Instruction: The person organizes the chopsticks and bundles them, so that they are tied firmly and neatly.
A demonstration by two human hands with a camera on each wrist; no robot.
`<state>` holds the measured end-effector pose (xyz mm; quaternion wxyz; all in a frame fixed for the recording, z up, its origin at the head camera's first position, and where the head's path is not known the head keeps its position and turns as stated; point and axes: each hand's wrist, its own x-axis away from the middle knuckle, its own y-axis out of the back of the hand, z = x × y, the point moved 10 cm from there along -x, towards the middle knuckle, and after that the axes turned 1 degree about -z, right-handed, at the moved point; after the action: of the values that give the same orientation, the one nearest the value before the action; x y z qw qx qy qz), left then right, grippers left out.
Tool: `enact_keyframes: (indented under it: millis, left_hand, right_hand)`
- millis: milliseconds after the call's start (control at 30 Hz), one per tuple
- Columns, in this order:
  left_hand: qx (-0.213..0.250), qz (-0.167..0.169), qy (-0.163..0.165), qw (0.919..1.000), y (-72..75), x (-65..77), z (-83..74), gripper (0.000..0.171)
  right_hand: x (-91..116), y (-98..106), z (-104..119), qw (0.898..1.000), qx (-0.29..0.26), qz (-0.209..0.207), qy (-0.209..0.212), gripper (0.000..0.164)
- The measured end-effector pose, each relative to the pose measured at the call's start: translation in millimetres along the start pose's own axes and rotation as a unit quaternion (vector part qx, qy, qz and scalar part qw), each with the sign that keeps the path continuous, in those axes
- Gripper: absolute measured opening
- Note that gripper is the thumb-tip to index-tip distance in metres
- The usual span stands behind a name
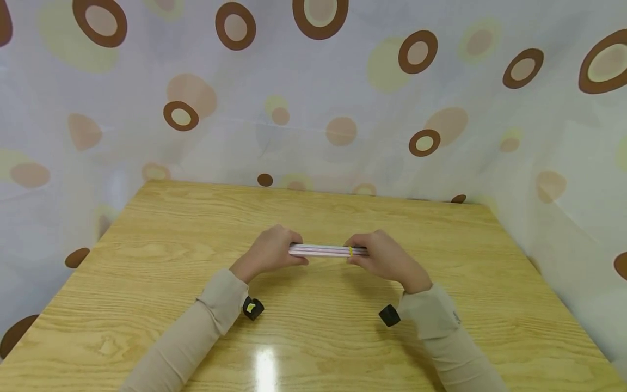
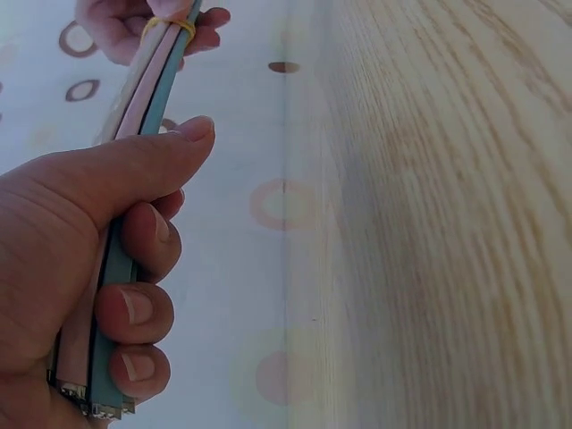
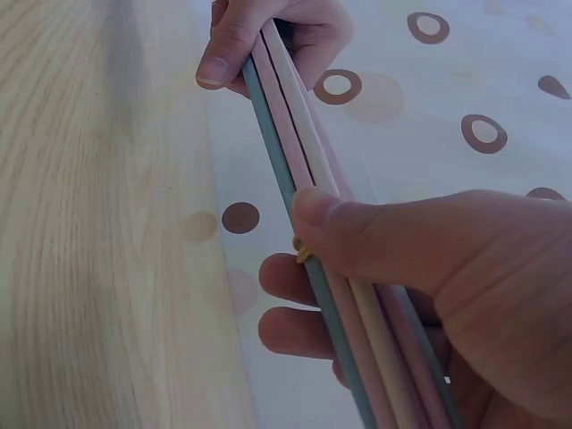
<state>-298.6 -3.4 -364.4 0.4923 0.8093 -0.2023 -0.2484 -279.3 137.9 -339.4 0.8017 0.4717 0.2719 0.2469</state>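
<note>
A bundle of long slim sticks (image 1: 320, 250) in teal, pink and cream is held level above the table, bound by a yellow rubber band (image 2: 170, 27). My left hand (image 1: 274, 251) grips one end, thumb along one side and fingers curled round the other. In the left wrist view, silvery tips (image 2: 103, 409) poke out below that hand. My right hand (image 1: 384, 255) pinches the bundle's other end, close to the band, with the thumb (image 3: 344, 228) on top and fingers beneath. The palms hide parts of the sticks.
The wood-grain table (image 1: 313, 348) spreads beneath both hands. Behind it and along its sides hangs a white sheet (image 1: 313, 98) with brown, peach and yellow circles. A small black wrist camera (image 1: 253, 308) sits by the left cuff, and another black camera (image 1: 389, 315) by the right.
</note>
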Motion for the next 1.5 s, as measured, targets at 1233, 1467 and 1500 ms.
enact_keyframes:
  millis: [1233, 1467, 1500]
  left_hand:
    - [0.038, 0.012, -0.006, 0.9992, -9.3, -2.3, 0.5, 0.022]
    - [0.026, 0.013, -0.003, 0.9996, -8.0, -1.5, -2.2, 0.022]
    - [0.022, 0.013, -0.002, 0.9997, -9.0, -1.6, -3.0, 0.022]
  right_hand:
    - [-0.3, -4.1, -5.5, 1.000, -0.017, 0.008, -0.007, 0.014]
    - [-3.5, -6.6, 0.5, 1.000, 0.007, -0.003, 0.001, 0.018]
    - [-3.8, -9.1, 1.4, 1.000, 0.011, -0.003, 0.003, 0.019]
